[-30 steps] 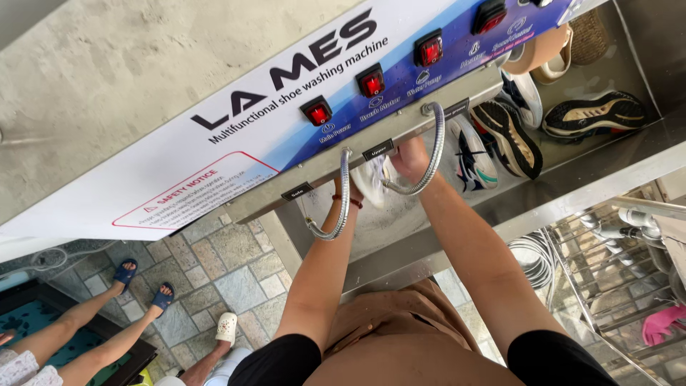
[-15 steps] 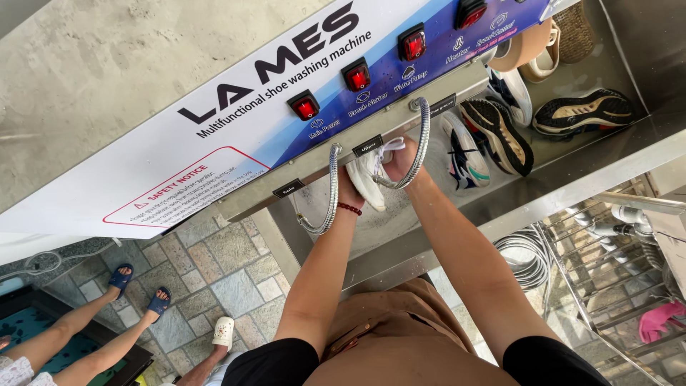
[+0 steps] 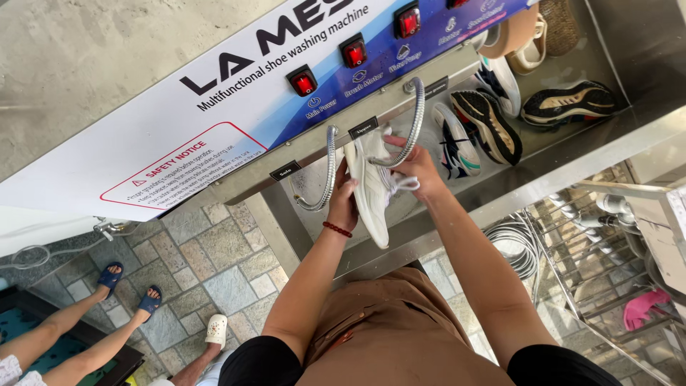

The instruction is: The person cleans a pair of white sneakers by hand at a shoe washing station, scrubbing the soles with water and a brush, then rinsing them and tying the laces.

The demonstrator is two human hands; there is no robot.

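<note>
1. A white sneaker (image 3: 373, 187) is gripped at centre frame, over the steel basin (image 3: 572, 154).
2. The left hand (image 3: 344, 204) is closed on its side; the right hand (image 3: 416, 168) is clasped at the laces.
3. The sneaker is best kept squarely between the two flexible hoses (image 3: 325, 175), firmly supported.

- Bright daylight throughout, strong and hard, falling from the upper left.
- Sunlit glare on the white panel (image 3: 143, 136) and the pale concrete wall (image 3: 86, 50).
- Glints off the steel trough (image 3: 572, 154) and the two flexible hoses (image 3: 329, 171).
- Deep shade beneath the machine, over the stone paving (image 3: 214, 264).
- Sharp focus across the centre; white shoe (image 3: 371, 189) nearly overexposed.
- Wide-angle bending of straight lines toward the edges.
- Slight softness at the corners.
</note>
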